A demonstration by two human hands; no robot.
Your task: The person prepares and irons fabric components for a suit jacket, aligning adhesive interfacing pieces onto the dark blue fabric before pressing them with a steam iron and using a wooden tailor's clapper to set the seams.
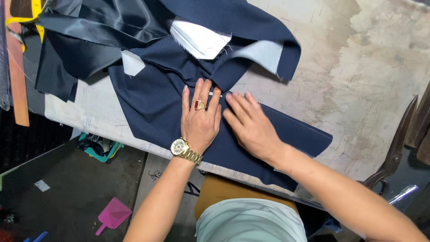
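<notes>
A pink scoop (113, 215) lies on the floor below. On the worn table (380, 80), navy cloth (156, 107) is pressed flat under the left hand (200, 118) and right hand (251, 125), both open-palmed, gripping nothing; smoothing seems underway. Shears (396, 148) lie right.

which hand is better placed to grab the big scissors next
Right, probably: the right hand lies on the navy fabric nearer the scissors at the table's right edge. The left hand presses the cloth farther away.
</notes>
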